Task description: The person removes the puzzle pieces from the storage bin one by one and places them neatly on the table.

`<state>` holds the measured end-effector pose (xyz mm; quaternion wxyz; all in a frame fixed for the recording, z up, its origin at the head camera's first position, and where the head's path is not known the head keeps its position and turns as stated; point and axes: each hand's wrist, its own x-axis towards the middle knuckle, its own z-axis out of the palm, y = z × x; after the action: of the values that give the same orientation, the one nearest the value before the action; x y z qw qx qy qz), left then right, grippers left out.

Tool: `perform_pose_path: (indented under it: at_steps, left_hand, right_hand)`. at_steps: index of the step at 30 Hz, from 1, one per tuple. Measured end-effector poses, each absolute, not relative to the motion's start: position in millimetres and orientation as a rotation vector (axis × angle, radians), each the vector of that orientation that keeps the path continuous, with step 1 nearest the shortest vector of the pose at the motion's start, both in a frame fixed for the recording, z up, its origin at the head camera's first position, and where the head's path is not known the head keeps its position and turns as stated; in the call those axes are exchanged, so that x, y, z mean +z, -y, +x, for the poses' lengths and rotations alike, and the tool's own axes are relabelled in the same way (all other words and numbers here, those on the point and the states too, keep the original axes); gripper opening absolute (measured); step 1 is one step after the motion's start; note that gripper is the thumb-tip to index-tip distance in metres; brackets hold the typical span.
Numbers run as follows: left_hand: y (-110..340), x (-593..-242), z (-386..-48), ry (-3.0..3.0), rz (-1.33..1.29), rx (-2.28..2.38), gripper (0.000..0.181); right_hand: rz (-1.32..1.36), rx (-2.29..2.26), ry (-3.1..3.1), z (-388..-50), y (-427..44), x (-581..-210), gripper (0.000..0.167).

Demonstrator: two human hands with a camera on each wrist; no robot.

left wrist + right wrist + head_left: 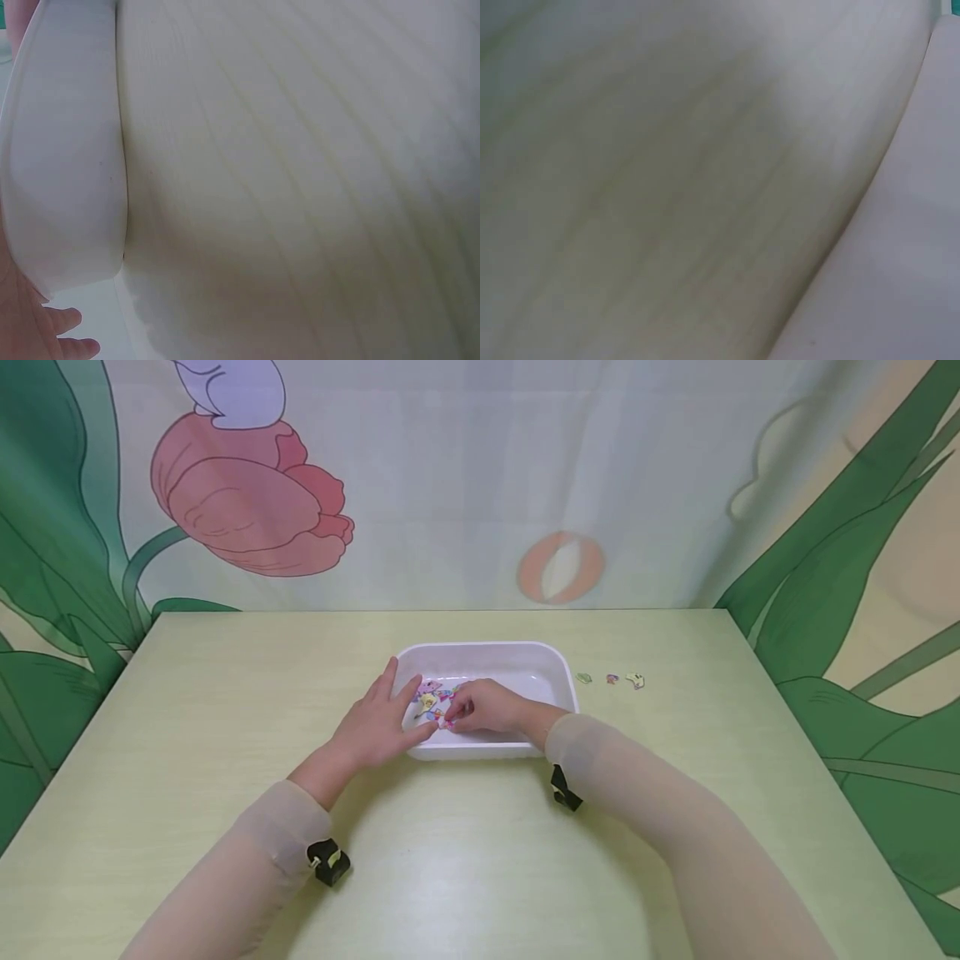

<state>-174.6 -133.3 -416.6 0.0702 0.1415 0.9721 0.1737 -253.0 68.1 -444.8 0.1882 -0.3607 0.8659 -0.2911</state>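
A white plastic tray [517,752] sits on the table, with several small colourful sticker-like cutouts [427,702] gathered at its left end. Over the tray's left end, my left hand [378,718] rests with fingers spread, the thumb reaching in past the front rim. My right hand [487,706] is inside the tray with its fingers curled, fingertips down at the cutouts; whether a piece is pinched there is hidden. In the left wrist view, the tray's outer wall [67,150] shows with my left fingers [67,321] below it. The right wrist view has only tray wall [885,262] and tabletop.
To the right of the tray, three small cutouts lie in a row on the pale wood-grain table [465,860]: a green one [584,678], a reddish-purple one [612,679] and a pale yellow one [636,681]. A printed curtain [450,485] hangs behind the table's far edge.
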Motion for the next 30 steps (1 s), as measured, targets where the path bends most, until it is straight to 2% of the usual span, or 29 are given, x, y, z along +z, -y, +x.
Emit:
perform_pose_path:
  at_steps: [11,21,30]
  left_hand:
    - [131,-414,-176,-2.925,0.418,0.532,0.079]
    - [132,-412,-176,-2.929,0.410,0.530,0.080]
    - [132,-411,-177,-2.929,0.410,0.465,0.080]
  right_hand:
    - [-1.099,-0.826,-2.434,-258,-71,-444,0.018]
    - [-1.180,-0.742,-2.457,-257,-69,-440,0.014]
    - [-1.027,-0.933,-2.551,-259,-78,-430,0.014]
